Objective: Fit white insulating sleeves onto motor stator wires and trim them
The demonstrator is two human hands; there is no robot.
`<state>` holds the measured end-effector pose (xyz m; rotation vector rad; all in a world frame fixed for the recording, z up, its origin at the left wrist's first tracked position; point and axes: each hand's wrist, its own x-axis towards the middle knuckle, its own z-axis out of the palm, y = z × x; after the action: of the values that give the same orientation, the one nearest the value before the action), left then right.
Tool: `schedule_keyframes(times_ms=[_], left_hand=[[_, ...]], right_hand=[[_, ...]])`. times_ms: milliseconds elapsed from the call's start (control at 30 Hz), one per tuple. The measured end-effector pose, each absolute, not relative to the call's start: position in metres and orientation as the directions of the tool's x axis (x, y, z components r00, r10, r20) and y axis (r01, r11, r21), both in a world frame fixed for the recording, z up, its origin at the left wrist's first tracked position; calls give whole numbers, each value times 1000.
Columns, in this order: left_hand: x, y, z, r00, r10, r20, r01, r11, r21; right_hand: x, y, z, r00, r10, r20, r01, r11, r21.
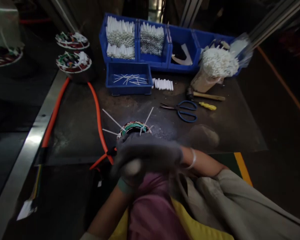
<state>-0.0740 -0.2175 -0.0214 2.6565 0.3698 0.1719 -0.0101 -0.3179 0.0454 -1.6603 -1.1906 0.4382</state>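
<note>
Both my hands wear dark grey gloves and are blurred by motion. My right hand (155,151) lies across the near side of a round wound coil (134,127) with green and white windings and white sleeves sticking out. My left hand (126,168) is just below it, fingers curled round something pale that I cannot make out. The hands overlap, so the fingers of the right one are hard to read. An orange cable (98,116) runs from the coil toward the back left.
Blue bins (150,40) with white sleeves stand at the back, and a shallow blue tray (129,79) in front. Blue-handled scissors (183,110), a hammer (206,96) and a yellow tool (208,106) lie right of the coil. Two more coils (73,61) sit at the back left.
</note>
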Motion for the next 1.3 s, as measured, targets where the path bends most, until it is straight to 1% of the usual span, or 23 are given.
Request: schedule_keyframes(times_ms=[33,67,100,133,167,200,233,300,367,400,467,567,600,633,733,800,833,933,1067,1200,1300], left_hand=[[-74,-215,-20,969,225,105,160,-889,428],[-74,-213,-18,975,146,170,70,-920,386],[-75,-211,-17,968,63,242,-20,-944,328],[-76,-208,-17,952,-8,307,-94,-959,267],[-77,-206,-16,931,-62,359,-148,-965,215],[-78,-204,-16,916,-89,392,-175,-967,187],[-78,-203,-15,911,-92,403,-181,-965,190],[-76,-202,-13,913,-56,404,-161,-960,230],[-69,-202,-9,918,-19,397,-136,-954,269],[-65,-201,-7,921,-14,390,-139,-946,293],[-60,-198,-3,931,-11,366,-170,-899,404],[-60,-184,3,950,27,312,-190,-744,641],[-62,-177,4,956,28,291,-187,-705,684],[-65,-170,5,963,11,271,-189,-688,701],[-72,-152,7,968,-98,230,-231,-703,673],[-73,-145,8,957,-145,250,-277,-708,649],[-72,-144,8,948,-162,272,-305,-705,641],[-70,-143,4,918,-164,362,-370,-685,628],[-68,-143,-3,879,-136,457,-418,-681,602],[-65,-139,-5,844,-207,494,-480,-704,524],[-62,-134,-5,834,-241,497,-511,-680,527]], right_hand=[[-2,-343,45,546,792,275,485,-31,-874],[7,-372,43,685,675,273,472,-126,-872],[18,-402,38,817,518,253,448,-293,-845],[29,-430,32,918,311,245,376,-491,-786],[39,-454,22,936,288,203,349,-682,-643],[48,-473,11,946,274,172,323,-818,-475],[55,-485,-2,953,291,81,301,-893,-333],[64,-492,-23,943,328,-49,321,-940,-120],[68,-484,-34,936,338,-96,340,-940,6],[69,-479,-35,933,346,-95,351,-936,38],[72,-473,-33,917,385,-107,391,-920,38],[67,-478,-32,892,437,-114,432,-899,-68],[61,-482,-33,898,426,-105,416,-903,-110],[53,-485,-34,909,407,-94,391,-908,-153],[18,-487,-34,923,380,-62,350,-896,-273],[-6,-481,-29,901,431,-49,395,-863,-315],[-16,-477,-24,883,467,-46,431,-845,-316],[-31,-464,-9,836,547,-40,522,-817,-244],[-24,-448,7,808,587,-50,581,-808,-103],[-13,-442,18,770,632,-87,632,-774,-25],[-12,-447,23,761,644,-74,646,-763,3]])
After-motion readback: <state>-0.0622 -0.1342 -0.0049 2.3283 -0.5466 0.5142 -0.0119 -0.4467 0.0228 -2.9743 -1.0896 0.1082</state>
